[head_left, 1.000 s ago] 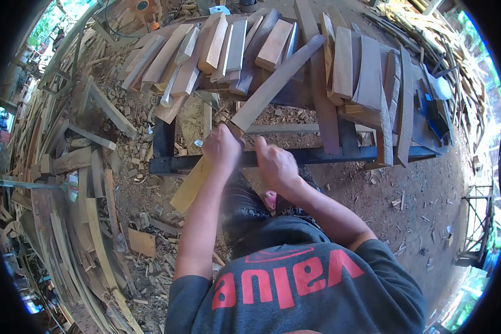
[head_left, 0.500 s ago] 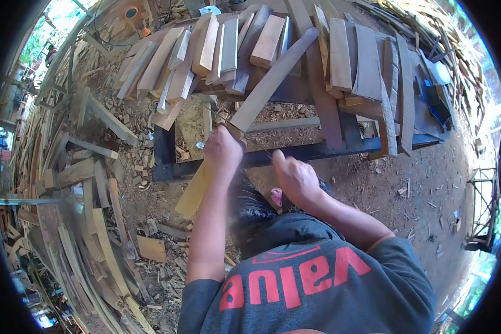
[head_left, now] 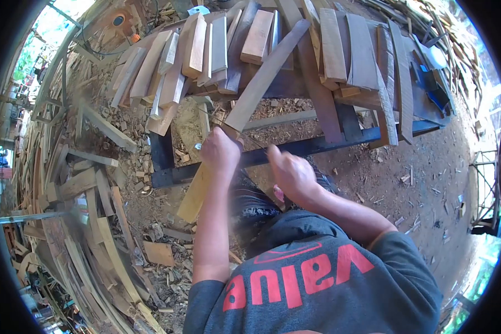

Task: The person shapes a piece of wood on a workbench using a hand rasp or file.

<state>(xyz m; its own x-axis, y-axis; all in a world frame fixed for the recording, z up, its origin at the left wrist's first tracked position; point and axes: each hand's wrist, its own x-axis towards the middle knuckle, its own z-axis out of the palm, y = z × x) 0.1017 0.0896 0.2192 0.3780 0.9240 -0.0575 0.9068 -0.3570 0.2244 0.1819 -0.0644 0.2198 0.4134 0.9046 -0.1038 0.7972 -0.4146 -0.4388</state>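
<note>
My left hand (head_left: 221, 151) is closed around wood at the near end of a long grey-brown board (head_left: 268, 77). That board slopes up and away, its far end resting over the pieces on the bench. Below my left fist a pale yellow board (head_left: 192, 195) sticks out toward the ground. My right hand (head_left: 293, 173) is a closed fist a little to the right, in front of the dark metal bar. A thin dark rod or blade (head_left: 254, 140) runs from near my right fingers toward the wood by my left hand; its kind I cannot tell.
Wooden blocks and planks (head_left: 203, 47) lie side by side across a bench with a dark metal frame (head_left: 300, 150). A blue and black object (head_left: 435, 92) sits at its right end. Scrap timber (head_left: 103, 234) is piled at left; chips (head_left: 412, 183) litter the dirt floor.
The view has shifted slightly, so the bench and its boards sit a little further left and higher. Both hands keep nearly the same place and grip.
</note>
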